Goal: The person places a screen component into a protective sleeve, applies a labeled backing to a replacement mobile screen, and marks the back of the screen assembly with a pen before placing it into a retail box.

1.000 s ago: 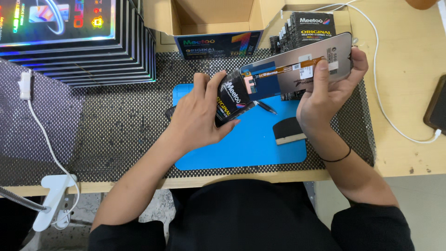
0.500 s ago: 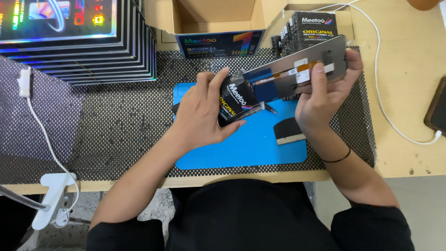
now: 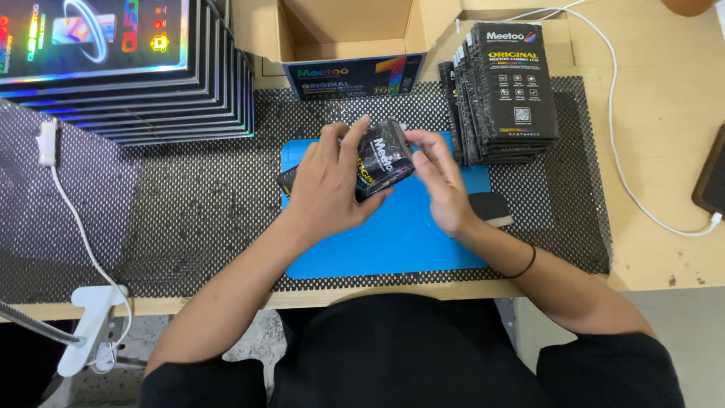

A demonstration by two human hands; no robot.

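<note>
Phone-parts packing bench – stacked black sleeves (image 3: pixel 507 91), glossy boxes (image 3: pixel 124 72), blue mat (image 3: pixel 393 234).

A blue work mat (image 3: pixel 393 242) lay at the table's front centre, on a black perforated mat (image 3: pixel 189 219). A stack of glossy boxes (image 3: pixel 128 68) occupied the back left corner. An open cardboard box (image 3: pixel 347 30) stood at the back edge. A row of black packets (image 3: pixel 506 91) stood right of centre. White cables (image 3: pixel 634 189) ran along both sides. A dark block (image 3: pixel 491 208) rested on the blue mat's right edge.
</note>
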